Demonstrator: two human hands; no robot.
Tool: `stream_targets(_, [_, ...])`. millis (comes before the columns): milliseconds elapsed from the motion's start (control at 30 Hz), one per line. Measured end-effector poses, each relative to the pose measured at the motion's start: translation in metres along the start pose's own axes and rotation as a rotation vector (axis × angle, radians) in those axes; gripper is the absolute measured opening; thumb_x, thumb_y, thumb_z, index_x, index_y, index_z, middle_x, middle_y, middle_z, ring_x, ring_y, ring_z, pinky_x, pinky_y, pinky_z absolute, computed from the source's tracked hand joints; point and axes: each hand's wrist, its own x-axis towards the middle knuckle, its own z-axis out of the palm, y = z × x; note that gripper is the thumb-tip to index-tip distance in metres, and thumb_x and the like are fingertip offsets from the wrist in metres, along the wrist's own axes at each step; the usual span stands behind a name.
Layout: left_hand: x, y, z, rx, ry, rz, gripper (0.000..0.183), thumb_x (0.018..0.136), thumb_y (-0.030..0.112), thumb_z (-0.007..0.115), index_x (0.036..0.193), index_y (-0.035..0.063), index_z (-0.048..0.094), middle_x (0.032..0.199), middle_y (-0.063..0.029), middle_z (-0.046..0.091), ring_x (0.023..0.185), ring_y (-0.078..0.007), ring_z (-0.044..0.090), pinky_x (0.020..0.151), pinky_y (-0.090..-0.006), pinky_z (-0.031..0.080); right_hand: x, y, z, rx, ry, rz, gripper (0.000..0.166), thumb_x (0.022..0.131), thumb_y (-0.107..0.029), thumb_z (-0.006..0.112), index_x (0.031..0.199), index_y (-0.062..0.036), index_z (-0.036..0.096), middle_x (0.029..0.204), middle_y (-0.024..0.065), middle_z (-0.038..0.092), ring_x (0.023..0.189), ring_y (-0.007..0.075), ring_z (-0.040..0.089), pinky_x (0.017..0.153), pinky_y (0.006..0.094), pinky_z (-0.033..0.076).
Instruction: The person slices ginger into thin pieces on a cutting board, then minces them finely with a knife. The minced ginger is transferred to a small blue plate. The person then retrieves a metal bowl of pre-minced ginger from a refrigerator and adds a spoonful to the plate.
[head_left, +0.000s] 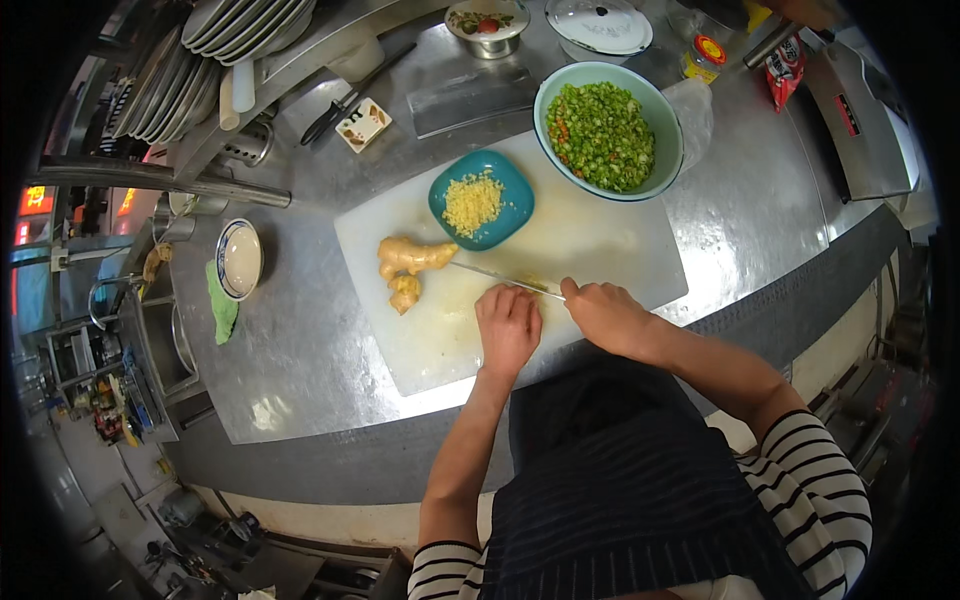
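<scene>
My right hand (606, 313) is shut on the handle of a kitchen knife (491, 274), its thin blade slanting up and left over a white cutting board (442, 360). My left hand (510, 319) rests on the board with curled fingers close against the blade; whatever lies under the fingertips is hidden. Small yellowish cuttings (537, 285) show just beyond the blade. Near the knife's tip lies a knobbly piece of ginger root (416, 256), with a stubby knob bent toward me. Behind it on the board, a teal dish (517, 199) holds finely chopped pale yellow bits (472, 204).
A pale green enamel basin (671, 150) of chopped green peppers overlaps the board's far right corner. Behind the board lie a wide steel blade (472, 101), a black-handled knife (322, 124) and lidded pots (487, 26). At left are a bowl (240, 259) and green cloth (221, 307).
</scene>
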Motion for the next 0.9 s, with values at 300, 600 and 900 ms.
stream_targets(300, [-0.012, -0.007, 0.008, -0.097, 0.033, -0.106, 0.016, 0.071, -0.003, 0.07, 0.085, 0.0037, 0.065, 0.091, -0.0094, 0.061, 0.088, -0.0297, 0.057, 0.076, -0.0385, 0.049, -0.002, -0.001, 0.005, -0.003, 0.017, -0.006, 0.015, 0.082, -0.001, 0.051, 0.096, 0.0048, 0.051, 0.077, 0.0247, 0.066, 0.073, 0.0438, 0.067, 0.063, 0.0493, 0.055])
stream_targets(600, [-0.009, -0.004, 0.005, -0.12, 0.051, -0.074, 0.013, 0.072, -0.003, 0.068, 0.082, 0.0036, 0.064, 0.089, -0.0107, 0.059, 0.09, -0.0315, 0.056, 0.076, -0.0398, 0.049, 0.0, 0.006, 0.022, 0.015, 0.052, 0.005, 0.014, 0.084, -0.002, 0.051, 0.095, 0.005, 0.051, 0.074, 0.0266, 0.065, 0.072, 0.0432, 0.067, 0.063, 0.0488, 0.055])
stream_targets(900, [-0.013, -0.005, 0.007, -0.103, 0.047, -0.068, 0.013, 0.071, -0.005, 0.067, 0.081, 0.0022, 0.063, 0.091, -0.0102, 0.059, 0.092, -0.0309, 0.057, 0.076, -0.0393, 0.05, 0.004, 0.009, 0.035, 0.02, 0.063, -0.006, 0.015, 0.082, -0.001, 0.053, 0.095, 0.006, 0.049, 0.073, 0.0257, 0.065, 0.072, 0.042, 0.068, 0.06, 0.0477, 0.056])
